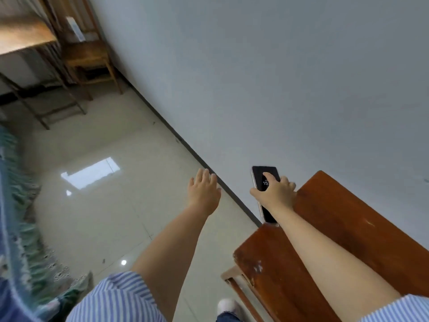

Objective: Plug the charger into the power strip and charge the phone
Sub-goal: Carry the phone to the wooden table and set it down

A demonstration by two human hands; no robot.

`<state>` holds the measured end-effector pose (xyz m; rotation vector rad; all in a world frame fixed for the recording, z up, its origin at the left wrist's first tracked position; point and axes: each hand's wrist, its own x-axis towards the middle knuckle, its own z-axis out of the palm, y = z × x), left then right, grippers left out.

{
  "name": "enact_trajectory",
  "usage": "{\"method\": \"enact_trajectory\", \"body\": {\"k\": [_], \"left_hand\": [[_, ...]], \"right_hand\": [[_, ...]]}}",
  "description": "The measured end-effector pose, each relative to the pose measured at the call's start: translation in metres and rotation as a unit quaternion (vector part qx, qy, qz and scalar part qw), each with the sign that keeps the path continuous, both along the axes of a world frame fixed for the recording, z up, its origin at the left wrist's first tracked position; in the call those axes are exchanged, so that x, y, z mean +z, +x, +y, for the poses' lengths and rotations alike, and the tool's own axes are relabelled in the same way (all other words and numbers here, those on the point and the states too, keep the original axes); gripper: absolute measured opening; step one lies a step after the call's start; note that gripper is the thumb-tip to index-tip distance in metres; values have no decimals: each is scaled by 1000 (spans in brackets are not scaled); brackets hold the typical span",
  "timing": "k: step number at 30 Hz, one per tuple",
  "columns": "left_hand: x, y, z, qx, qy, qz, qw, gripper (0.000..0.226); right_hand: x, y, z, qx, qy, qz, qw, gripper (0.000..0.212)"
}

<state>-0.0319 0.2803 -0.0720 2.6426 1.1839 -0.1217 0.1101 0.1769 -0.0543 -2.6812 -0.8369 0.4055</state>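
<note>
Wooden table [348,228]; glossy tiled floor [104,217].

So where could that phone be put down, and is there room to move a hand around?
The brown wooden desk is bare from its far corner back along the wall, apart from the right hand gripping the phone at its edge. The tiled floor under the open left hand is open. Clutter sits far left: chair and bedding.

Short sleeves [116,296] w/ thin blue & white stripes on both arms, bare below. Blue jeans, white shoe [226,306].
</note>
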Motion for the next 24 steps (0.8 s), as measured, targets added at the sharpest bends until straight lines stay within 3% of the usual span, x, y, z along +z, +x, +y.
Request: {"method": "enact_trajectory", "body": {"k": [6,13,24], "left_hand": [[33,-80,96,147,37,2,988,42],[63,-216,221,289,93,42,952,33],[114,-388,460,377,148,54,913,32]], "right_hand": [[21,-65,138,152,48,20,987,59],[33,-183,301,300,74,12,951,64],[84,-324,563,359,132,-7,924,61]]}}
